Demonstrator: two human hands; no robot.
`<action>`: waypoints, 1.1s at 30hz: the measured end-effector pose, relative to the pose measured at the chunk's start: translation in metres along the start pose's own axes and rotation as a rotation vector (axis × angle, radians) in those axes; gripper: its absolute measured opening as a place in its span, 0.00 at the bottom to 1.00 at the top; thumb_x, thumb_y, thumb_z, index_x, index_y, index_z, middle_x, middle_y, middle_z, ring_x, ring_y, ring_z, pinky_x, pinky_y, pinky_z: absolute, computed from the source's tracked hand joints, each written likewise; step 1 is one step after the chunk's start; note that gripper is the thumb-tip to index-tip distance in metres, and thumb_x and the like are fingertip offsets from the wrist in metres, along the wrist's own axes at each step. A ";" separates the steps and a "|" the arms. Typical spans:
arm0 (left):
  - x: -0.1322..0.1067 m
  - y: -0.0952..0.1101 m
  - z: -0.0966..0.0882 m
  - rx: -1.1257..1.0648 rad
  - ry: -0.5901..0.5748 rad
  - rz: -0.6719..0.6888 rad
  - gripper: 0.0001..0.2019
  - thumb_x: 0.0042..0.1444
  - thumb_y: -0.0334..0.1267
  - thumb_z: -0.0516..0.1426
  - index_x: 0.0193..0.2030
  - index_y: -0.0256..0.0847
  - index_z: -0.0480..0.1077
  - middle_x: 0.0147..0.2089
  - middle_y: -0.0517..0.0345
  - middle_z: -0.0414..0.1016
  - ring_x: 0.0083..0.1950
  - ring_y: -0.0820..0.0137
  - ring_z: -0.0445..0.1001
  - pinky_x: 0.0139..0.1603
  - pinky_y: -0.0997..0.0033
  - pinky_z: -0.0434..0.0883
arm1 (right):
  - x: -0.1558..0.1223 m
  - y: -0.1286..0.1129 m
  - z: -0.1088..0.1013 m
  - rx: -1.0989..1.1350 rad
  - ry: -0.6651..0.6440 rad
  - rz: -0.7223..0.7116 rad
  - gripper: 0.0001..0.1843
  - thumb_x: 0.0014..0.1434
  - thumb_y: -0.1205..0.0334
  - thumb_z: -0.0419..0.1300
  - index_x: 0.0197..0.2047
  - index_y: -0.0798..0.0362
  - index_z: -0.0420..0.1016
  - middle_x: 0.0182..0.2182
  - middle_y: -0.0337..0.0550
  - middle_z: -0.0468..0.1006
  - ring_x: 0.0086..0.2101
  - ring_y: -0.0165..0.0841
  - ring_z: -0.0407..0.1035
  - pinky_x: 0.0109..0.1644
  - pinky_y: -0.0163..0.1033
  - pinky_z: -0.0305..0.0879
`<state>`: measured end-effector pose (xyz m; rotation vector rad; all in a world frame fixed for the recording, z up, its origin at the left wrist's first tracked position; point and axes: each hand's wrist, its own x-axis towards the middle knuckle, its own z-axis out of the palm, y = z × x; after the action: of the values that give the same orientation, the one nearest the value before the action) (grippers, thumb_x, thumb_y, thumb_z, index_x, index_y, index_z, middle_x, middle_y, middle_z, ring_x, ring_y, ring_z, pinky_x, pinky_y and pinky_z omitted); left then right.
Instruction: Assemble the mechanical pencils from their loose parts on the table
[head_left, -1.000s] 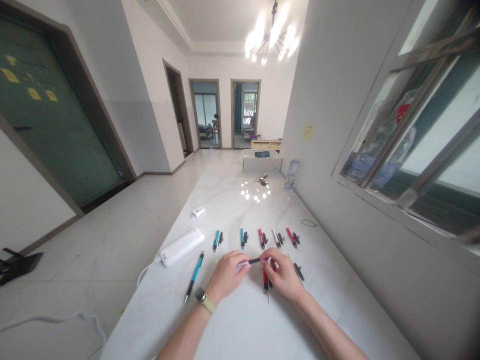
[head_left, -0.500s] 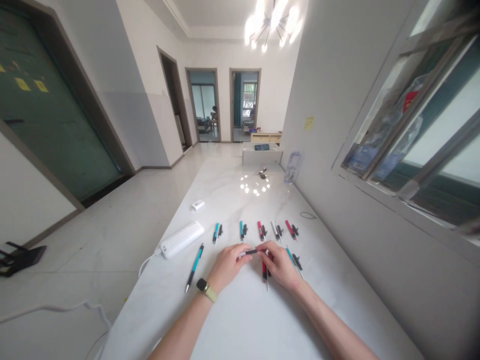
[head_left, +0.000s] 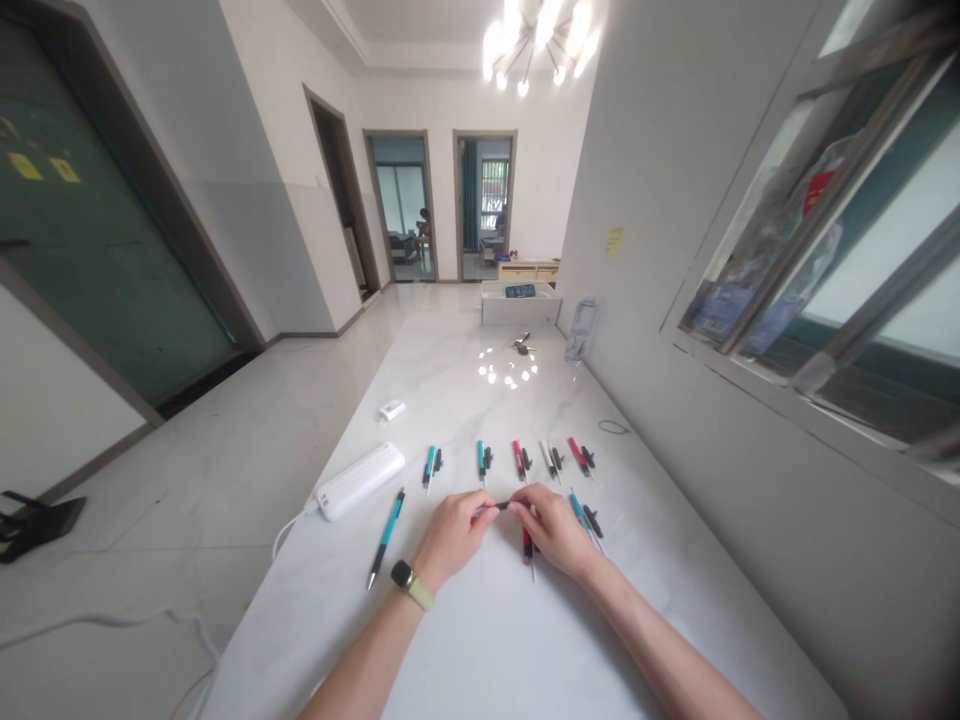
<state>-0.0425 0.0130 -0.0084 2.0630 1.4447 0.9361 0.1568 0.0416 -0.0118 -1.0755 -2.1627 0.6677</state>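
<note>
At the far left of the white marble table we are seeing a white oblong power strip lying slantwise, its cable trailing off the table's edge. Just beside it a teal pen is lying whole on the surface, tip towards us.

Next, the left forearm is slanting in from the bottom edge, angled towards the right, with a watch on a pale yellow strap at the wrist. The left hand is resting low over the table, back upward. Its fingers are curling in, and its thumb and forefinger are pinching one end of a short black pen piece. That piece is being held level just above the table, between the two hands.

The right hand is meeting it from the other side, fingers likewise bent and closed on the piece's right end. Its wrist is low and its forearm is running down to the lower right corner. Under this hand's fingers a red pen is lying, pointing towards us; we cannot tell whether the hand is touching it.

Just right of the hand a second teal pen and a black clip part are lying side by side. Beyond the hands a row of pen parts, teal, red and white, is lying across the table. Furthest right, a thin dark loop is lying near the wall.
</note>
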 end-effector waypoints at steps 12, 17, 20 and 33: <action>0.001 -0.003 0.001 -0.005 0.011 0.028 0.07 0.61 0.35 0.53 0.38 0.44 0.74 0.36 0.58 0.79 0.36 0.68 0.76 0.41 0.72 0.69 | -0.001 -0.005 -0.004 -0.012 -0.020 -0.008 0.13 0.69 0.56 0.48 0.36 0.52 0.68 0.29 0.40 0.72 0.30 0.33 0.66 0.35 0.37 0.61; 0.000 -0.002 0.001 0.015 0.008 0.022 0.08 0.61 0.36 0.54 0.39 0.44 0.75 0.37 0.57 0.80 0.37 0.67 0.76 0.42 0.71 0.70 | 0.000 -0.008 -0.005 0.008 -0.021 -0.011 0.14 0.69 0.55 0.48 0.35 0.52 0.67 0.29 0.41 0.71 0.30 0.33 0.65 0.35 0.37 0.60; 0.000 -0.002 0.001 0.015 0.006 0.023 0.07 0.61 0.36 0.54 0.38 0.44 0.75 0.37 0.57 0.80 0.37 0.67 0.76 0.41 0.71 0.70 | 0.000 -0.009 -0.006 0.006 -0.023 -0.012 0.15 0.70 0.56 0.47 0.34 0.52 0.67 0.29 0.41 0.71 0.30 0.33 0.65 0.35 0.37 0.60; 0.000 -0.003 0.001 0.022 0.002 0.024 0.07 0.60 0.36 0.55 0.39 0.45 0.75 0.38 0.57 0.80 0.36 0.67 0.77 0.42 0.70 0.71 | 0.000 -0.004 -0.002 0.001 -0.041 -0.038 0.15 0.70 0.57 0.46 0.34 0.52 0.65 0.30 0.40 0.70 0.31 0.33 0.65 0.36 0.38 0.60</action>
<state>-0.0437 0.0140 -0.0116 2.0999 1.4407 0.9359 0.1563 0.0397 -0.0073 -1.0268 -2.2116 0.6785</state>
